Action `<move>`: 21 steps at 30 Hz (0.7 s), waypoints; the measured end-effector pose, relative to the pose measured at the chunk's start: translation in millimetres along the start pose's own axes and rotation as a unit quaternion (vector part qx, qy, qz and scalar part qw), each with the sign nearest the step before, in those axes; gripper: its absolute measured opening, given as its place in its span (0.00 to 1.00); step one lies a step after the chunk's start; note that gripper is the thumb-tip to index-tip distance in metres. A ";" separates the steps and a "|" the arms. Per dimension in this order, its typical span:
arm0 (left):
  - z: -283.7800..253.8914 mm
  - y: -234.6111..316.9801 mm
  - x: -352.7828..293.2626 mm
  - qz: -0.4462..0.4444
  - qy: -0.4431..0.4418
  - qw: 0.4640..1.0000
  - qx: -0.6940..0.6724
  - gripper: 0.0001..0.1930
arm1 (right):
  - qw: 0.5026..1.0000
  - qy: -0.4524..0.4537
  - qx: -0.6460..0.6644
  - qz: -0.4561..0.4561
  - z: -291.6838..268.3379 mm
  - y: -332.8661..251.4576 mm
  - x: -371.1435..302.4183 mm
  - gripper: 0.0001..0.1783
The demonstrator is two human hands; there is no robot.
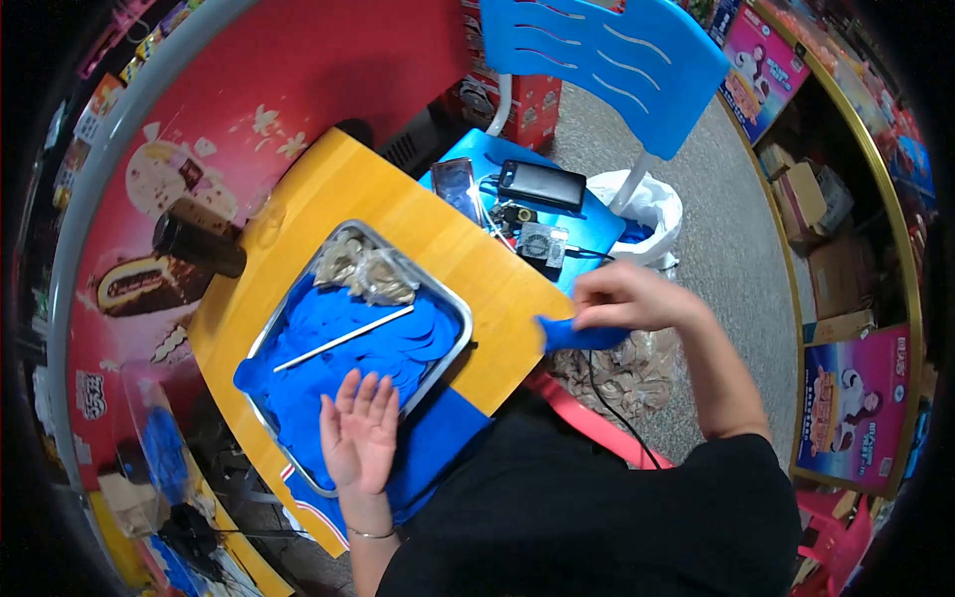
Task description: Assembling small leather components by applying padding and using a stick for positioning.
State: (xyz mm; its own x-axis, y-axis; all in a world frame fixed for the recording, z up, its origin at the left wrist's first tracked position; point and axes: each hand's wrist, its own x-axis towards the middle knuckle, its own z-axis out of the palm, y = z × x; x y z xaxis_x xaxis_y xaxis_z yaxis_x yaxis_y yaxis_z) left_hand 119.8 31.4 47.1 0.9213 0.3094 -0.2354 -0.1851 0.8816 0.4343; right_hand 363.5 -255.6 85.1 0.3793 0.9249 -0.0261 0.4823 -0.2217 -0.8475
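Note:
My right hand (637, 296) is raised beyond the table's right edge, its fingers pinching a floppy blue piece (589, 336) that looks like thin fabric. My left hand (360, 433) hovers over the near side of a metal tray (460, 316), palm turned up, fingers stretched out and nothing in them. A heap of flat blue pieces (328, 323), some with rounded edges, fills much of the tray. Across the heap lies a thin white stick (343, 338). Clear plastic bags with light brown contents (370, 274) sit at the tray's far end.
The tray stands on a yellow wooden table (507, 298) with a dark cylindrical cup (199, 237) at its left. Beyond it, a blue chair (607, 65) bears a phone (542, 186) and cabled devices. A white bag-lined bin (652, 209) and a brown pile (632, 378) are at the right.

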 end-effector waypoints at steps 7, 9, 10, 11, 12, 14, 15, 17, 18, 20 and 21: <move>3.4 18.6 11.5 0.075 0.052 0.994 0.055 0.16 | 0.869 0.364 -0.088 0.323 -42.3 212.9 -100.8 0.12; 2.1 19.8 12.7 0.084 0.069 0.992 0.067 0.16 | 0.840 0.402 -0.076 0.356 -40.3 271.8 -97.3 0.13; 2.0 21.5 6.8 0.097 0.075 0.990 0.071 0.15 | 0.806 0.446 -0.073 0.383 -41.6 291.3 -96.7 0.13; 1.0 22.4 6.4 0.097 0.077 0.989 0.075 0.15 | 0.807 0.445 -0.069 0.383 -41.0 317.7 -95.3 0.13; -0.2 23.9 4.8 0.110 0.089 0.986 0.089 0.15 | 0.796 0.450 0.023 0.405 -39.4 345.3 -90.6 0.13; -1.8 26.9 0.5 0.136 0.115 0.977 0.117 0.14 | 0.779 0.447 0.120 0.424 -36.1 393.4 -79.9 0.14; -1.6 27.6 -0.2 0.141 0.125 0.975 0.116 0.14 | 0.775 0.426 0.129 0.449 -36.5 414.1 -76.4 0.14; -4.8 27.8 0.8 0.140 0.130 0.975 0.111 0.14 | 0.769 0.414 0.045 0.485 -37.1 461.5 -72.0 0.16; -3.0 27.2 1.5 0.143 0.137 0.975 0.105 0.14 | 0.771 0.412 0.050 0.483 -38.3 470.1 -61.5 0.16; 0.9 25.1 5.2 0.154 0.165 0.968 0.109 0.14 | 0.736 0.462 0.133 0.476 -41.8 482.0 -43.7 0.16; 2.3 24.0 7.6 0.153 0.164 0.967 0.118 0.14 | 0.743 0.438 0.145 0.484 -48.7 485.6 -39.0 0.15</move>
State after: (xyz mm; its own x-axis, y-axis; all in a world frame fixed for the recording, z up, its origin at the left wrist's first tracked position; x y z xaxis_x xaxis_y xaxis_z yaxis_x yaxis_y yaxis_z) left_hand 123.2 54.1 57.8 0.6707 0.6739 -0.3100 -0.3141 0.6366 0.7044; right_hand 621.3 -414.4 -299.5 0.8681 -0.2094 -0.4500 -0.4936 -0.4589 -0.7388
